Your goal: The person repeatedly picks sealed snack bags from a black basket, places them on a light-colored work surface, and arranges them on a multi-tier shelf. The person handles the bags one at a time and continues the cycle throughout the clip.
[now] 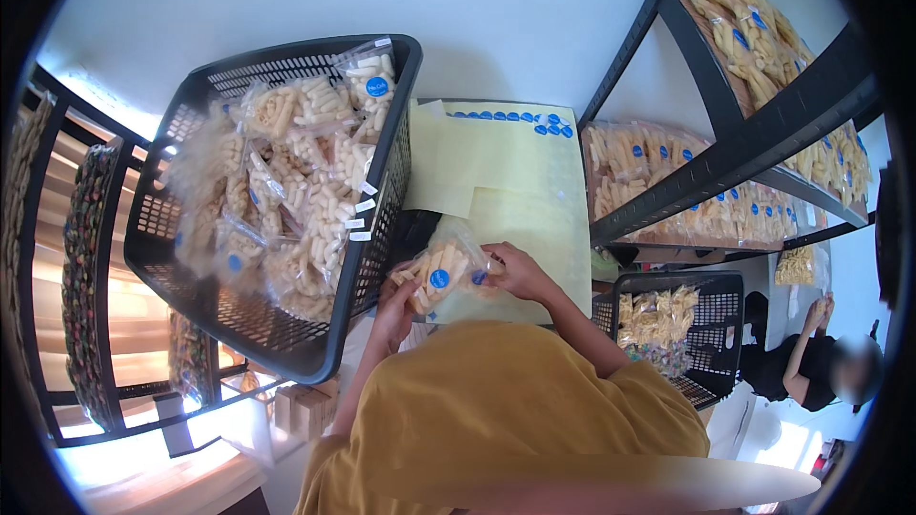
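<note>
My left hand holds the lower left side of a clear plastic bag of pale snack sticks, which bears a round blue sticker. On the right, my right hand has its fingers on the bagged snacks, near a second blue sticker; whether this is one bag or two I cannot tell. Both hands are over a small table covered with yellowish sheets. Along the far edge of the sheets runs a row of round blue stickers.
A large black plastic basket full of bagged snacks stands at left. Black metal shelves with more stickered bags rise at right, above another black basket. A person in dark clothes is at a table far right. Racks stand far left.
</note>
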Demonstrator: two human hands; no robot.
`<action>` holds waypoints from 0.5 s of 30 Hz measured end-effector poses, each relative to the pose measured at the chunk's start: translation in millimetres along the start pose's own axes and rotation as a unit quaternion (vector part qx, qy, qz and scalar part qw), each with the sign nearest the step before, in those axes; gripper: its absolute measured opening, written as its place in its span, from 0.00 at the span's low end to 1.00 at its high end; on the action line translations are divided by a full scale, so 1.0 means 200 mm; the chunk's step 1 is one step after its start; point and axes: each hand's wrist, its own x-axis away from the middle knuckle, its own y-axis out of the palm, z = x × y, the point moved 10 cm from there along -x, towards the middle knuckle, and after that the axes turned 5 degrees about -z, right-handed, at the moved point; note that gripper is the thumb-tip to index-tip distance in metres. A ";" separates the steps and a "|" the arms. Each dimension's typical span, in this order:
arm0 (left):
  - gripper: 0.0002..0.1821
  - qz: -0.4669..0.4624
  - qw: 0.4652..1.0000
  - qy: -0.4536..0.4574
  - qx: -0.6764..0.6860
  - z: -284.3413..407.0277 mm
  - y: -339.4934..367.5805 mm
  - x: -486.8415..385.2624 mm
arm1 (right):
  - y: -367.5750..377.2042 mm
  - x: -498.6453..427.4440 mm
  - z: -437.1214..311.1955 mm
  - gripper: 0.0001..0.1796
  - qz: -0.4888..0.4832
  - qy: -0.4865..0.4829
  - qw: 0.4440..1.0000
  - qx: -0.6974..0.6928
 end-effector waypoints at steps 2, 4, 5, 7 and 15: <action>0.25 0.014 0.999 0.027 0.011 0.00 0.01 0.00 | -0.09 0.07 0.06 0.39 0.075 0.024 0.993 -0.086; 0.23 0.020 0.999 0.049 0.001 0.00 0.04 -0.02 | -0.17 0.16 0.16 0.39 0.143 0.069 0.971 -0.180; 0.23 0.022 0.998 0.051 -0.019 -0.01 0.06 -0.03 | -0.19 0.20 0.18 0.39 0.159 0.074 0.965 -0.197; 0.24 0.018 0.995 0.022 -0.097 -0.07 0.10 -0.05 | -0.21 0.31 0.25 0.40 0.192 0.123 0.948 -0.224; 0.31 -0.047 0.944 -0.016 -0.327 -0.28 0.18 -0.16 | -0.24 0.43 0.32 0.46 0.254 0.144 0.950 -0.108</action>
